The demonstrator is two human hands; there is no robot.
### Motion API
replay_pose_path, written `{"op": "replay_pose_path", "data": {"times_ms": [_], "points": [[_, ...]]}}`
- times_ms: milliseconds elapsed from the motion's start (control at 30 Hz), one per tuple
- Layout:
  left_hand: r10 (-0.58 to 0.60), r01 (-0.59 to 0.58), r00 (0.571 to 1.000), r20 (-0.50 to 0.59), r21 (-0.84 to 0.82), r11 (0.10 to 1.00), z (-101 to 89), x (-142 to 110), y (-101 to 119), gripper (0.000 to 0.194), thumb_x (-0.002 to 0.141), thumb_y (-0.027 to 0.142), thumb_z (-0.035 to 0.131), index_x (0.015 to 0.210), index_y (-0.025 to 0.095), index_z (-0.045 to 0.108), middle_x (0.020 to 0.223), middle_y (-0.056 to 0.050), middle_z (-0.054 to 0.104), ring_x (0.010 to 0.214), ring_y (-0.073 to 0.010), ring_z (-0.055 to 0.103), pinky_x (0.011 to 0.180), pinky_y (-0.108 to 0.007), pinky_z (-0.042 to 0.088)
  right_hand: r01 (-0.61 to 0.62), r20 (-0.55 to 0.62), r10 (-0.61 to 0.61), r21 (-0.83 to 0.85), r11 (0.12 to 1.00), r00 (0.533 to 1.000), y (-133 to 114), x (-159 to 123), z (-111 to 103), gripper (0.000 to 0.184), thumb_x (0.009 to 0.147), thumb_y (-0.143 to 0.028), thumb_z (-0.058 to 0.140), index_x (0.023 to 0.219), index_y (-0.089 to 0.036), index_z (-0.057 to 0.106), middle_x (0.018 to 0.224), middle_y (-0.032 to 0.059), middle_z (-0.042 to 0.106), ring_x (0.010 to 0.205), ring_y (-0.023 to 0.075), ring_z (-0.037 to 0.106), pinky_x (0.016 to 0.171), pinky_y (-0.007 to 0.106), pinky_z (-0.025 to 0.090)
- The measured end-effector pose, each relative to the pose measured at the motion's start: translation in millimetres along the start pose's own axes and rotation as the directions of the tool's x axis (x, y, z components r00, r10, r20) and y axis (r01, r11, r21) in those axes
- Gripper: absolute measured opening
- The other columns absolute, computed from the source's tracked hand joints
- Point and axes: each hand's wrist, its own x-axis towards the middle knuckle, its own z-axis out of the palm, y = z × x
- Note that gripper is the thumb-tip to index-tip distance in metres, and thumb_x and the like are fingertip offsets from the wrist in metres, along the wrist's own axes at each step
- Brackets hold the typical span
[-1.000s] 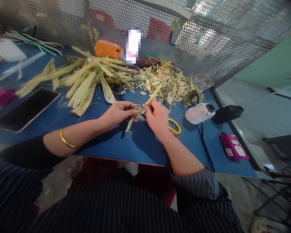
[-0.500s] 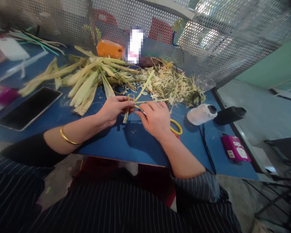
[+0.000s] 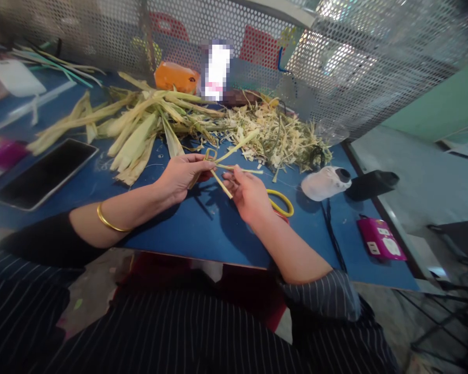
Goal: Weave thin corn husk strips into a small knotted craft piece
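My left hand [image 3: 181, 176] pinches a folded knot of pale green leaf strips [image 3: 212, 158] above the blue table [image 3: 203, 228]. My right hand [image 3: 247, 192] is closed on one loose strip end [image 3: 223, 184] that slants down from the knot. Two other strip ends stick out to the right, toward the heap of leaf scraps [image 3: 281, 135]. A gold bangle [image 3: 107, 223] sits on my left wrist.
Long corn-like leaves [image 3: 140, 124] lie behind my hands. Yellow-handled scissors [image 3: 283, 202] rest right of my right hand. A white thread spool [image 3: 323, 183], a black object [image 3: 370, 183], a magenta box [image 3: 380, 239], a dark tablet [image 3: 42, 171] and a perforated metal screen [image 3: 335, 52] surround the work.
The strips have been pulled apart from a tight bundle into a small loop with spread ends. My right hand moved down and took a lower strip end.
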Motion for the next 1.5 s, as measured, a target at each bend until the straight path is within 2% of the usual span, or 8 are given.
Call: {"op": "replay_pose_path", "data": {"times_ms": [133, 233, 300, 433, 667, 967, 1267, 1500], "points": [[-0.006, 0.005, 1.000, 0.006, 0.026, 1.000, 2.2, -1.8, -2.2, 0.024, 0.057, 0.020, 0.084, 0.074, 0.013, 0.070, 0.064, -0.001, 0.067, 0.054, -0.0093, 0.060, 0.056, -0.022, 0.048, 0.372, -0.088, -0.392, -0.183, 0.910, 0.916, -4.0, -1.4, -2.4, 0.015, 0.085, -0.035, 0.060, 0.086, -0.023, 0.067, 0.088, 0.0022, 0.066, 0.069, 0.0108, 0.061, 0.071, 0.029, 0.053], [0.046, -0.049, 0.998, 0.038, 0.095, 0.994, 2.3, -3.9, -4.8, 0.027, 0.059, 0.024, 0.084, 0.081, 0.013, 0.073, 0.065, -0.001, 0.067, 0.055, -0.0100, 0.060, 0.058, -0.024, 0.050, 0.622, 0.158, -0.622, -0.425, 0.658, 0.767, -8.8, -11.3, -1.6, 0.011, 0.085, -0.034, 0.062, 0.085, -0.026, 0.070, 0.097, 0.0027, 0.067, 0.082, 0.0149, 0.063, 0.078, 0.032, 0.052], [0.081, -0.091, 0.994, 0.070, 0.153, 0.984, 2.1, -5.4, -6.4, 0.028, 0.061, 0.026, 0.083, 0.084, 0.012, 0.074, 0.067, -0.002, 0.069, 0.055, -0.0096, 0.060, 0.059, -0.024, 0.051, 0.658, 0.266, -0.616, -0.468, 0.590, 0.742, -12.1, -16.2, -1.4, 0.010, 0.086, -0.031, 0.061, 0.087, -0.025, 0.068, 0.089, 0.0011, 0.067, 0.074, 0.0136, 0.062, 0.073, 0.031, 0.051], [0.129, -0.143, 0.989, 0.078, 0.219, 0.965, 2.0, -6.9, -7.9, 0.024, 0.063, 0.025, 0.080, 0.082, 0.012, 0.075, 0.065, -0.003, 0.069, 0.054, -0.0094, 0.058, 0.060, -0.025, 0.052, 0.606, 0.218, -0.593, -0.520, 0.602, 0.775, -19.2, -17.4, -3.3, 0.021, 0.092, -0.028, 0.051, 0.076, -0.021, 0.062, 0.070, -0.0018, 0.058, 0.063, 0.0106, 0.054, 0.066, 0.027, 0.045], [0.162, -0.166, 0.986, 0.033, 0.252, 0.953, 2.4, -6.9, -5.0, 0.024, 0.062, 0.023, 0.079, 0.081, 0.010, 0.076, 0.068, -0.004, 0.070, 0.057, -0.0100, 0.060, 0.062, -0.025, 0.053, 0.539, 0.351, -0.426, -0.686, 0.490, 0.834, -27.7, -15.4, -7.1, 0.028, 0.087, -0.019, 0.051, 0.060, -0.018, 0.058, 0.071, -0.0006, 0.048, 0.072, 0.0130, 0.051, 0.070, 0.029, 0.038], [0.181, -0.189, 0.982, 0.056, 0.329, 0.925, 3.8, -11.0, -5.3, 0.022, 0.065, 0.024, 0.074, 0.082, 0.011, 0.076, 0.070, -0.004, 0.071, 0.059, -0.0109, 0.061, 0.063, -0.025, 0.053, 0.457, 0.365, -0.283, -0.785, 0.419, 0.887, -27.5, -14.1, -4.9, 0.030, 0.086, -0.019, 0.050, 0.056, -0.018, 0.056, 0.072, 0.0000, 0.047, 0.073, 0.0141, 0.051, 0.070, 0.030, 0.037], [0.238, -0.258, 0.966, 0.103, 0.477, 0.840, 0.1, -9.1, -11.4, 0.024, 0.068, 0.027, 0.071, 0.087, 0.012, 0.077, 0.069, -0.005, 0.071, 0.056, -0.0110, 0.060, 0.058, -0.023, 0.049, 0.478, 0.397, -0.295, -0.828, 0.293, 0.869, -24.9, -15.3, -5.5, 0.032, 0.087, -0.020, 0.047, 0.056, -0.019, 0.047, 0.072, 0.0002, 0.047, 0.070, 0.0134, 0.049, 0.066, 0.029, 0.034], [0.258, -0.365, 0.930, 0.262, 0.574, 0.733, -4.3, -6.5, -9.6, 0.022, 0.071, 0.025, 0.067, 0.087, 0.013, 0.077, 0.068, -0.004, 0.070, 0.060, -0.0122, 0.060, 0.059, -0.023, 0.046, 0.407, 0.292, -0.385, -0.875, 0.263, 0.875, -23.1, -15.3, -6.9, 0.027, 0.090, -0.031, 0.052, 0.066, -0.020, 0.049, 0.062, -0.0014, 0.049, 0.058, 0.0120, 0.040, 0.058, 0.029, 0.025]]}}
